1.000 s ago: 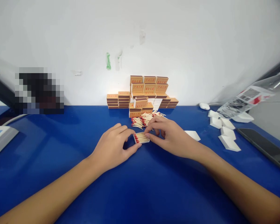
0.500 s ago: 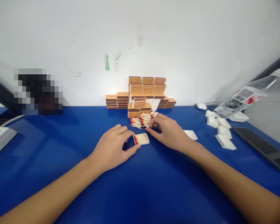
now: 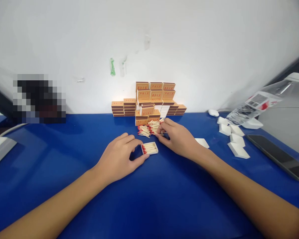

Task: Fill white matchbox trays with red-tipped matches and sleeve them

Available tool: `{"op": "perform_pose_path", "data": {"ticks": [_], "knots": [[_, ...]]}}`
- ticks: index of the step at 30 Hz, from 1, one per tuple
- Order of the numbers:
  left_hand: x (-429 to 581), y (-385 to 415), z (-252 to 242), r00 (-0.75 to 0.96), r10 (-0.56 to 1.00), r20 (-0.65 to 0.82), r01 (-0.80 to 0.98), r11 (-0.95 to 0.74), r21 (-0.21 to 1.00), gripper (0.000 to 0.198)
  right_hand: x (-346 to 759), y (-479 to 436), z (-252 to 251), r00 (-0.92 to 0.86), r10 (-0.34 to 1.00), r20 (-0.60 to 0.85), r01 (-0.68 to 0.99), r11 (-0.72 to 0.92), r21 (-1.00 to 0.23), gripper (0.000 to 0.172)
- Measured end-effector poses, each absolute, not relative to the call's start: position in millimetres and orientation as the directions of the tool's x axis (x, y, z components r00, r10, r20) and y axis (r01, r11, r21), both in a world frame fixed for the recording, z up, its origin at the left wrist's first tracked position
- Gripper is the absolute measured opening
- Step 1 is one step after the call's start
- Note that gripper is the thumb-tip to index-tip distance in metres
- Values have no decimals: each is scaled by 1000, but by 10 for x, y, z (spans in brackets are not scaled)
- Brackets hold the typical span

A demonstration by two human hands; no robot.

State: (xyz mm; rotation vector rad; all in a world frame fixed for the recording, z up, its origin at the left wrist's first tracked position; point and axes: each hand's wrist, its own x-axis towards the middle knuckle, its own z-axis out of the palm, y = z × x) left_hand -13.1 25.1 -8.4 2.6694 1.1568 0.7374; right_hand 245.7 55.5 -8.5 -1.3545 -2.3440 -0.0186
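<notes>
A small white matchbox tray (image 3: 149,148) partly filled with red-tipped matches lies on the blue table (image 3: 149,199). My left hand (image 3: 119,157) curls round the tray's left end, thumb and forefinger touching it. My right hand (image 3: 176,137) reaches past the tray to a loose pile of matches (image 3: 148,128), its fingers pinched together at the pile's right edge. Whether they hold a match is too small to tell. Stacks of orange matchboxes (image 3: 151,99) stand against the white wall behind the pile.
Several empty white trays (image 3: 233,141) lie at the right, one more (image 3: 202,142) beside my right wrist. A lying plastic bottle (image 3: 261,104), a dark phone (image 3: 279,156) and a white device (image 3: 0,149) at the left edge also rest on the table.
My right hand left the tray and moved back to the match pile, closing its fingers there. My left hand stayed on the tray.
</notes>
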Motion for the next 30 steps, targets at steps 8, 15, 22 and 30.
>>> {"op": "perform_pose_path", "data": {"ticks": [8,15,22,30], "knots": [[-136,245,-75,584,722,370,651,-690,318,26,2542,498,93,-476,810,344,729,582,-360,9],[-142,234,-64,596,716,363,647,-696,311,28,2330,268,201,-592,779,207,665,617,-420,8],[-130,248,-65,608,704,368,636,-709,306,27,2277,261,82,-596,757,267,688,653,-316,8],[-140,247,-71,604,709,364,635,-704,317,28,2315,265,133,-595,759,262,683,650,-333,9]]}}
